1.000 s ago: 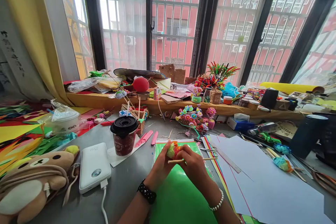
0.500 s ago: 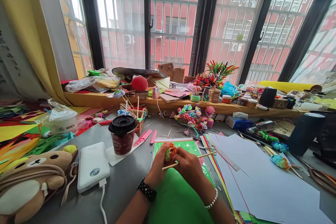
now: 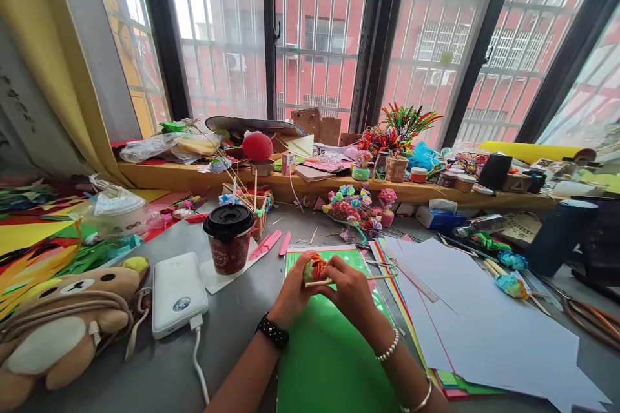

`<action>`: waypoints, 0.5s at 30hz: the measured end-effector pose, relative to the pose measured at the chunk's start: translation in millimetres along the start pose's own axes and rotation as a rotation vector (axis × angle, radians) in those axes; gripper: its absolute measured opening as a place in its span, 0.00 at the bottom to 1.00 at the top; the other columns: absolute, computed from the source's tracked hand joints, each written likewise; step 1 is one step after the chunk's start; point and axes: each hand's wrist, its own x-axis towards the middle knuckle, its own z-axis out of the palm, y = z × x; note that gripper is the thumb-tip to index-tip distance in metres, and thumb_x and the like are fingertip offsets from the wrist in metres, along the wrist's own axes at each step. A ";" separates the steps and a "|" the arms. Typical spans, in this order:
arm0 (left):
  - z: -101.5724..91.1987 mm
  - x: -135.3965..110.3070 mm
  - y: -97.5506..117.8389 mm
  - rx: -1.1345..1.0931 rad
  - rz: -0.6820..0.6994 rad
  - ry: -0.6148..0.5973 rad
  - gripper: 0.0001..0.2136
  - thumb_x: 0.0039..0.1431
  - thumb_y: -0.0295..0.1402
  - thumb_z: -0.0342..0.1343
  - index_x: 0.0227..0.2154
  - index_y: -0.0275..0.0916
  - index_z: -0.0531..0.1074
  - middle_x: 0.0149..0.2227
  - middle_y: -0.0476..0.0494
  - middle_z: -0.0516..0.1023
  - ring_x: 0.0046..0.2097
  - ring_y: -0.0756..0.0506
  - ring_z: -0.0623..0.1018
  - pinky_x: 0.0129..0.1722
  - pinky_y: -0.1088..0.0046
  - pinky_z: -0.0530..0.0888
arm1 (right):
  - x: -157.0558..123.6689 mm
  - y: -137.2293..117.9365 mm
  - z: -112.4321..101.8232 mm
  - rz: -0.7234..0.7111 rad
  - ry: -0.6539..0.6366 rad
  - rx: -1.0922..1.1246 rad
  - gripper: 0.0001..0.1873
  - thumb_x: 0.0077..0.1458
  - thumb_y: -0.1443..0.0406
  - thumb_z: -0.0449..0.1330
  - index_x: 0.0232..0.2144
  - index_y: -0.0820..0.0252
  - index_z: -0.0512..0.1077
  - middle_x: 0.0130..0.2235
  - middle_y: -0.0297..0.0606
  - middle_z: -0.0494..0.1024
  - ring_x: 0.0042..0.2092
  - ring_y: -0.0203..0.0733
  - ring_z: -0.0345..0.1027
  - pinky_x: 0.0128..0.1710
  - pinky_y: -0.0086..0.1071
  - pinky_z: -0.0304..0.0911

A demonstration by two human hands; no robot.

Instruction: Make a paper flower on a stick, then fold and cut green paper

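Observation:
Between my two hands is a small orange, red and green paper flower (image 3: 317, 264). My left hand (image 3: 291, 293) closes around its left side, partly covering it. My right hand (image 3: 352, 289) holds a thin wooden stick (image 3: 382, 278) across the palm, and its thumb and fingertips pinch at the flower's right side. The stick lies nearly level, one end close to the flower's base and the other sticking out to the right. Both hands are above a green sheet in a clear sleeve (image 3: 334, 355).
A lidded cup (image 3: 228, 239), white power bank (image 3: 179, 297) and plush bear (image 3: 72, 316) are on the left. White paper sheets (image 3: 475, 310) with a ruler (image 3: 419, 281) and scissors (image 3: 388, 264) lie right. Behind stand crocheted flowers (image 3: 353, 210). A dark tumbler (image 3: 562, 242) stands far right.
The stick has turned from a slant to nearly level, its left end rising towards the flower. My right fingers have shifted slightly on the flower. The camera view has moved a little.

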 end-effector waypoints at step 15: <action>3.1 -0.4 6.6 -0.260 -0.044 0.005 0.05 0.51 0.25 0.49 0.27 0.33 0.69 0.29 0.43 0.76 0.29 0.47 0.76 0.25 0.76 0.71 | 0.5 -0.5 -1.7 0.097 0.036 0.242 0.12 0.47 0.56 0.57 0.27 0.59 0.70 0.30 0.37 0.69 0.28 0.36 0.66 0.28 0.28 0.61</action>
